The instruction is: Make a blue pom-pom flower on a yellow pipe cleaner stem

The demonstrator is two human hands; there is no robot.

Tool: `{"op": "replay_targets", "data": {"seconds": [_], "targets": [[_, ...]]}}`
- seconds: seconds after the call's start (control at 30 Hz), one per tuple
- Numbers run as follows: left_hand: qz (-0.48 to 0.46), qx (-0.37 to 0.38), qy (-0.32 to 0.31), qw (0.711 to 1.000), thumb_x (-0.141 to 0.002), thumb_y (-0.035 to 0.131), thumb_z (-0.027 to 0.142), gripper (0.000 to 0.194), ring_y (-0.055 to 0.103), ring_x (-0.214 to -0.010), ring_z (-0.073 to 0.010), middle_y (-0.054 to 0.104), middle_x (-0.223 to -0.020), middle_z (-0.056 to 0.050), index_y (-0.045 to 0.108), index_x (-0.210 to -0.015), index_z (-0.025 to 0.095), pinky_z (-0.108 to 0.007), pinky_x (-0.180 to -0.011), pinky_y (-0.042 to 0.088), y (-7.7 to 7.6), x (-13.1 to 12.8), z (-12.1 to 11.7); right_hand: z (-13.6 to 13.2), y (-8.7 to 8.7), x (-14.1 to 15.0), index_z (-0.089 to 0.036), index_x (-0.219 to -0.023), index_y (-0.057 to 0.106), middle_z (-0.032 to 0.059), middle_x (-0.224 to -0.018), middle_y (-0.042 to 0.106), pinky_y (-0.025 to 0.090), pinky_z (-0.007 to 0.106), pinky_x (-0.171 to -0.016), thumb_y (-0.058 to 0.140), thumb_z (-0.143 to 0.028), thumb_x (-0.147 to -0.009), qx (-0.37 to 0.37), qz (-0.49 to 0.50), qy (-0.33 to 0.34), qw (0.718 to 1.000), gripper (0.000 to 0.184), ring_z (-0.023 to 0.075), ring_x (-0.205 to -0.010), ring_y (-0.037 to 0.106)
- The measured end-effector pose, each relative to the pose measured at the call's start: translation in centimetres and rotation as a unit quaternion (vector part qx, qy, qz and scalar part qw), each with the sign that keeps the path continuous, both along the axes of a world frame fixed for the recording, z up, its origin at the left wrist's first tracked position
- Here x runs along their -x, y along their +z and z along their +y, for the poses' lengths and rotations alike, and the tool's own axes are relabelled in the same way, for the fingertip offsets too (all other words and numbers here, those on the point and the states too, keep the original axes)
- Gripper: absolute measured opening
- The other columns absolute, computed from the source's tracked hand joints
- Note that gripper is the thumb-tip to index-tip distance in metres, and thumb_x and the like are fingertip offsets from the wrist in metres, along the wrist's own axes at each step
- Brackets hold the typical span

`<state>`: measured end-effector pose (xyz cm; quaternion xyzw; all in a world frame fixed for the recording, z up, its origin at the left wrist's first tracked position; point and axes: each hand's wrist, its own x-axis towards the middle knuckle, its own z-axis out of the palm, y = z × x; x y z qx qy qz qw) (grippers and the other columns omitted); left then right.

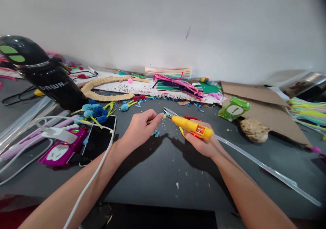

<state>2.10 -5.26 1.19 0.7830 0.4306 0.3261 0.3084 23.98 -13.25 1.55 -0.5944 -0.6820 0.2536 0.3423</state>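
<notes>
My left hand (145, 124) is closed in a pinch on a thin yellow-green pipe cleaner (165, 115), whose end pokes out past the fingertips. Wrapped round a yellow hot glue gun (184, 123) is my right hand (201, 144). The gun's nozzle points left and touches or nearly touches the pipe cleaner's end. A long clear glue stick (257, 164) runs out of the gun's back to the lower right. Behind the gun show the blades of scissors (170, 111) with red and yellow handles; whether my right fingers also hold them, I cannot tell.
Left stand a black bottle (54, 83), blue pompom flowers (95, 112), a phone (99, 140) and a purple power bank (63, 147). A white cable (102, 161) crosses my left forearm. Right lie a green packet (234, 108) and cardboard (270, 120). Scraps litter the table (158, 178).
</notes>
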Motion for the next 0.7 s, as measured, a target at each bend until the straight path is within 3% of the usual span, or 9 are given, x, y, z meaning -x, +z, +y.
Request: {"op": "replay_targets", "data": {"seconds": [0.57, 0.7], "targets": [[-0.002, -0.003, 0.002, 1.0, -0.093, 0.048, 0.048, 0.041, 0.039, -0.052, -0.0081, 0.048, -0.054, 0.004, 0.05, -0.065, 0.017, -0.023, -0.052, 0.029, 0.0, 0.07, -0.03, -0.08, -0.48, -0.29, -0.022, -0.079, 0.059, -0.0011, -0.068, 0.056, 0.041, 0.028, -0.057, 0.057, -0.021, -0.078, 0.002, 0.015, -0.005, 1.0, 0.002, 0.0152, -0.061, 0.053], [-0.004, -0.005, 0.002, 1.0, -0.093, 0.047, 0.048, 0.042, 0.039, -0.052, -0.0084, 0.048, -0.054, 0.004, 0.049, -0.065, 0.017, -0.023, -0.051, 0.029, -0.03, 0.09, -0.04, -0.14, -0.52, -0.33, -0.022, -0.09, 0.064, -0.0008, -0.07, 0.058, 0.041, 0.028, -0.055, 0.057, -0.021, -0.077, 0.001, 0.015, -0.011, 1.0, 0.014, 0.0151, -0.06, 0.053]]}}
